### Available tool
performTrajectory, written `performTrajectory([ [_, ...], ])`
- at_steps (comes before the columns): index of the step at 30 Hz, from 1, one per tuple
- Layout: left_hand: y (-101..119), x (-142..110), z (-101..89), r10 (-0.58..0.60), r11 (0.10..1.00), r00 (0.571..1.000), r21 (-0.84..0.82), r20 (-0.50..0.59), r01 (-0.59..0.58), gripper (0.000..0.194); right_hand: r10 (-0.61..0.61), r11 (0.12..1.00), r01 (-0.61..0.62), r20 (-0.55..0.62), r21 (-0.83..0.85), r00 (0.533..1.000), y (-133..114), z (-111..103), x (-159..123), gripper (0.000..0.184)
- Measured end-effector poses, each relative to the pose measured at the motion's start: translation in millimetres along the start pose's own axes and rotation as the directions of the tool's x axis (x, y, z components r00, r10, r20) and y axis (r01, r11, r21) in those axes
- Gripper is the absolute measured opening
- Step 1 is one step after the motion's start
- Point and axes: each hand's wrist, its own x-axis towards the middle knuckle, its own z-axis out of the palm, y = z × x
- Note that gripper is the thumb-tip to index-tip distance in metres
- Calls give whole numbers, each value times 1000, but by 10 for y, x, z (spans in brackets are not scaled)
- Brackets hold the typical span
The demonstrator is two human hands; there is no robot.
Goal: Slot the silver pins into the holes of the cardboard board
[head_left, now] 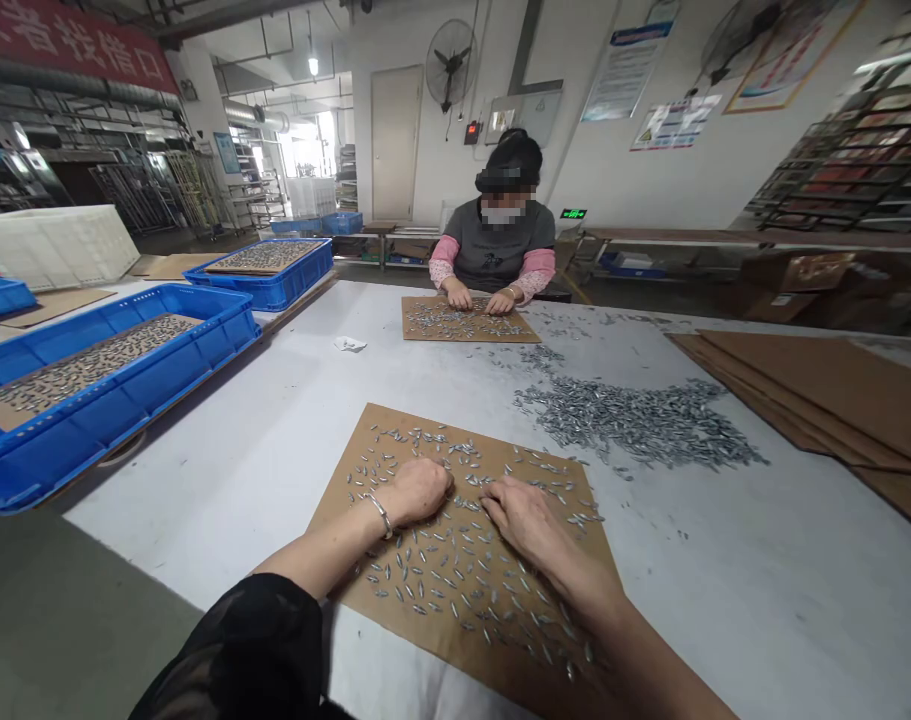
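Observation:
A brown cardboard sheet lies in front of me, scattered with small silvery, spindle-shaped metal pieces. Over its middle, my left hand is closed with the fingers curled down; a bracelet circles that wrist. A short gap to the right, my right hand is also closed, thumb and fingers drawn together just beside several of the pieces. Whatever either hand pinches is hidden by the fingers. Beyond the sheet, to the right, a large heap of the same metal pieces spreads over the white table.
Across the table a co-worker has both hands on another cardboard sheet of pieces. Blue crates with loaded sheets stand at left. Stacked brown sheets lie at right. A scrap of white paper rests near the far edge.

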Motion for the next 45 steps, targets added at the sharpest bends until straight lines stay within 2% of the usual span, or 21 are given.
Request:
performTrajectory([
  [5,-7,48,53,32,999,999,20,11,-32,20,10,999,-6,98,-32,995,-92,5,65,23],
  [11,-53,-18,-80,-3,1000,1000,-24,6,3,19,-22,994,32,92,-106,996,-168,54,96,27],
  [15,-151,-188,-212,-72,992,990,-116,-125,57,27,-14,999,18,80,-47,997,-169,79,66,29],
  [18,-237,-346,-250,-155,967,954,-236,-258,93,25,-28,997,18,140,79,990,-221,81,57,23],
  [23,-293,-538,-188,-217,930,925,-355,-312,98,25,24,992,-52,235,113,972,-329,54,116,20],
  [26,-306,-624,-157,-280,893,896,-437,-345,111,24,50,988,-79,212,133,976,-286,35,143,22],
  [31,-399,-701,-91,-343,842,850,-531,-399,91,25,63,977,-76,70,200,996,-55,-63,142,23],
  [33,-456,-700,-24,-380,822,820,-562,-427,88,26,65,985,-77,80,156,995,0,-100,138,22],
  [36,-523,-695,82,-428,796,791,-596,-438,100,27,8,995,-21,138,98,990,-29,-94,144,18],
  [40,-527,-723,125,-435,786,791,-609,-430,101,29,-48,998,42,154,40,987,-130,-4,181,15],
  [45,-463,-769,65,-433,779,804,-619,-408,105,30,-16,997,3,170,78,985,-68,40,241,14],
])
